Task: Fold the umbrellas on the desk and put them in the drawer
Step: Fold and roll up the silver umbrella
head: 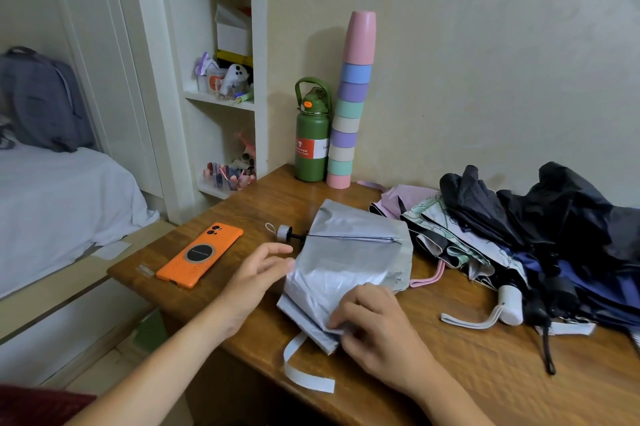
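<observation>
Right hand [375, 325] apparently pinches silver umbrella [349, 259]; left hand [256, 273] touches it.

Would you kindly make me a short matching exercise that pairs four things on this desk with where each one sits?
Things:
1. silver umbrella
2. orange phone
3. green bottle
4. pile of umbrellas

Places:
A. right side of the desk
B. back of the desk, beside the stack of cups
C. under both hands, mid-desk
D. left end of the desk

Pairs: 1-C, 2-D, 3-B, 4-A
</observation>
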